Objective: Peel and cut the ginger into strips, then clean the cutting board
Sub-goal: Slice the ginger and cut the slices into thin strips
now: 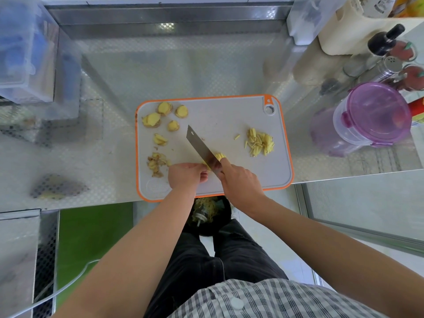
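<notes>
At the far left a clear box [23, 53] stands on the shiny counter [103, 157], and there is a wide bare patch of counter between it and the cutting board [229, 115]. The board is grey with an orange rim, and its near edge sits right at the front edge of the counter. On the left part of the board lie round ginger slices [151, 119], and below them, close to the left rim, a little heap of peel scraps [156, 164]. The left hand [187, 175] has its fingers curled down on a small stack of ginger [219, 156] near the board's front edge. The knife [199, 145] stands on that stack, its tip pointing away and to the left. The right hand [241, 180] is wrapped around the knife handle, just beside the left hand. Further right lies a pile of ginger strips [260, 142], close to the right rim, with bare board behind it. A tub with a purple lid [376, 111] stands well apart on the right.
</notes>
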The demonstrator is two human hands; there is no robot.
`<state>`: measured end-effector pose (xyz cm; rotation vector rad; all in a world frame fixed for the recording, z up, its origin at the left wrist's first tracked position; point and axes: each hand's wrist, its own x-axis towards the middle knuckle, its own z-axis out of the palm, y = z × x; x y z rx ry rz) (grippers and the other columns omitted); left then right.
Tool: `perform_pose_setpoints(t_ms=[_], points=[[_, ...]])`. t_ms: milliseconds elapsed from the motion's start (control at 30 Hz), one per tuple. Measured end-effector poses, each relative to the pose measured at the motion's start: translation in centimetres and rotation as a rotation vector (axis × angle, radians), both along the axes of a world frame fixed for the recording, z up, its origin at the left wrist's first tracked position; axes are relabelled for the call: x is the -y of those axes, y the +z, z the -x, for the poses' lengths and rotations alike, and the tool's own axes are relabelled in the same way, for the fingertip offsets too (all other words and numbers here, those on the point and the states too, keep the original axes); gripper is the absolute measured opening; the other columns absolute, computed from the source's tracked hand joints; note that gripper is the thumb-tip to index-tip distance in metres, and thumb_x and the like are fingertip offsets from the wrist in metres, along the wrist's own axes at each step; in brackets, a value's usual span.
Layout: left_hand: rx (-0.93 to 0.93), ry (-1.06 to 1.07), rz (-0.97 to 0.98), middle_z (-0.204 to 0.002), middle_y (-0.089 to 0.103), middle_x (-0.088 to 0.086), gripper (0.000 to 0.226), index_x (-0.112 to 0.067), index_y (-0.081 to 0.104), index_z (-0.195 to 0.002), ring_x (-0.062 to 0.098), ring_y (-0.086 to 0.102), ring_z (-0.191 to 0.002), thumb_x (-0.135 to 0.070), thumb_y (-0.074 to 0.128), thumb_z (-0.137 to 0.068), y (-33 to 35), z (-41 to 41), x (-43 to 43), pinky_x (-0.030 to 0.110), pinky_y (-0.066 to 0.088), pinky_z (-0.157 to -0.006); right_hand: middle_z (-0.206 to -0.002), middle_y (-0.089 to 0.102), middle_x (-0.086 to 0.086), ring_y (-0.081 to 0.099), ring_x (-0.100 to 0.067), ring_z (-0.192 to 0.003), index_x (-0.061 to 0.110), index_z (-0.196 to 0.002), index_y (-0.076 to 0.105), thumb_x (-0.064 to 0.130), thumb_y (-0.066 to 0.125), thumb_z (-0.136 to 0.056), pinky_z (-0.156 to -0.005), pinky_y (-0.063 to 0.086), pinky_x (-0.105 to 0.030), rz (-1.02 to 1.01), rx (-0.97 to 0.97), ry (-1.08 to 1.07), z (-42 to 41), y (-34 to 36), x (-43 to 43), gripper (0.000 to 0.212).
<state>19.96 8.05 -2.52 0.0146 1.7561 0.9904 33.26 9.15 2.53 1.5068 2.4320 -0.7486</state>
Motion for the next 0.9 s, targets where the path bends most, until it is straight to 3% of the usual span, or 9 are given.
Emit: perform_pose_setpoints(t_ms=[167,400,600,667,767,833,900], points=[[-0.043,0.008,0.018,-0.065,0.067,0.017,0.011,0.006,0.067,-0.072,0.02,0.061,-0.049,0.007,0.078,-0.069,0.1,0.0,0.2,0.031,0.058,-0.059,-0.077,0.048,-0.001,0.047,-0.028,-0.065,0.011,-0.114,0.037,0.021,0.028,-0.103,-0.058,0.034,-0.034,0.0,0.016,0.018,0.2,0.1,0.1,0.018],[-0.035,-0.001,0.025,-0.067,0.066,0.02,0.012,0.003,0.066,-0.065,0.026,0.061,-0.054,0.01,0.075,-0.071,0.0,0.1,0.0,0.037,0.058,-0.065,-0.077,0.048,0.0,0.056,-0.028,-0.067,0.013,-0.108,0.036,0.01,0.039,-0.098,-0.056,0.035,-0.034,-0.015,0.068,-0.01,1.4,-1.4,0.0,0.011],[-0.034,-0.002,0.034,-0.059,0.065,0.016,0.015,0.002,0.065,-0.06,0.024,0.06,-0.051,0.008,0.076,-0.069,0.0,0.1,0.1,0.035,0.058,-0.065,-0.08,0.049,-0.001,0.046,-0.027,-0.066,0.013,-0.113,0.038,0.02,0.035,-0.102,-0.06,0.036,-0.035,-0.009,-0.008,-0.047,1.0,-0.8,-0.3,0.013],[-0.011,-0.015,0.039,-0.059,0.059,0.014,0.017,0.004,0.06,-0.061,0.019,0.053,-0.047,0.011,0.07,-0.072,0.3,0.0,-0.1,0.026,0.051,-0.055,-0.076,0.047,0.001,0.046,-0.026,-0.064,0.013,-0.111,0.037,0.017,0.036,-0.101,-0.058,0.035,-0.034,-0.025,-0.006,-0.036,0.8,-0.3,-0.2,0.011],[0.061,-0.053,0.094,-0.053,0.042,0.007,0.034,-0.009,0.046,-0.064,0.005,0.037,-0.031,0.016,0.052,-0.086,1.3,-0.2,-0.8,0.014,0.032,-0.038,-0.075,0.047,0.0,0.048,-0.026,-0.063,0.013,-0.11,0.037,0.018,0.035,-0.102,-0.056,0.034,-0.033,-0.012,0.019,-0.003,0.4,0.1,-0.1,0.01],[0.096,-0.094,0.107,-0.037,0.031,-0.002,0.047,-0.018,0.033,-0.06,0.0,0.025,-0.024,0.017,0.04,-0.092,1.8,-0.4,-1.2,0.012,0.02,-0.036,-0.076,0.05,-0.001,0.049,-0.027,-0.064,0.012,-0.112,0.037,0.02,0.033,-0.103,-0.057,0.034,-0.034,-0.002,0.022,0.009,0.3,0.3,-0.1,0.012],[0.094,-0.095,0.106,-0.031,0.026,-0.005,0.049,-0.02,0.029,-0.06,0.0,0.021,-0.022,0.017,0.036,-0.093,2.1,-0.6,-1.3,0.013,0.018,-0.035,-0.078,0.051,-0.002,0.048,-0.027,-0.065,0.011,-0.114,0.037,0.021,0.032,-0.103,-0.057,0.034,-0.034,0.0,0.021,0.013,0.3,0.5,0.0,0.016]])
